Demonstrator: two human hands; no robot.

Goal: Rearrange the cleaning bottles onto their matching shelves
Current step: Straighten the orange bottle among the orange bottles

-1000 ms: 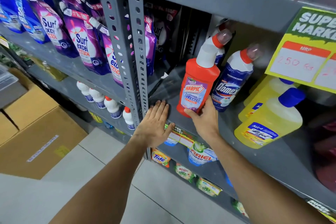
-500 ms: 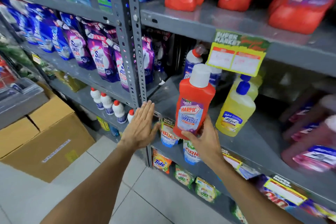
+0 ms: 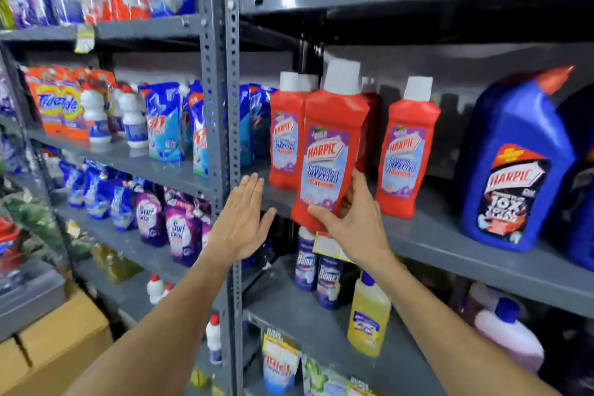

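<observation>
My right hand (image 3: 355, 222) grips the lower part of a red Harpic bottle (image 3: 331, 151) with a white cap, held upright just in front of the grey shelf (image 3: 450, 244). On that shelf stand matching red Harpic bottles, one to the left (image 3: 284, 135) and one to the right (image 3: 406, 151). My left hand (image 3: 241, 222) is flat and open, fingers together, beside the grey upright post (image 3: 221, 106), holding nothing.
A large blue Harpic jug (image 3: 514, 167) stands at the shelf's right. The shelf below holds Domex bottles (image 3: 318, 270) and a yellow bottle (image 3: 368, 318). Detergent pouches (image 3: 167, 222) fill the left bay. Cardboard boxes (image 3: 58, 341) sit on the floor at lower left.
My right hand has lifted the red Harpic bottle from the lower shelf level up to the shelf with the other red Harpic bottles. My view has tilted upward. My left hand rose along the post.
</observation>
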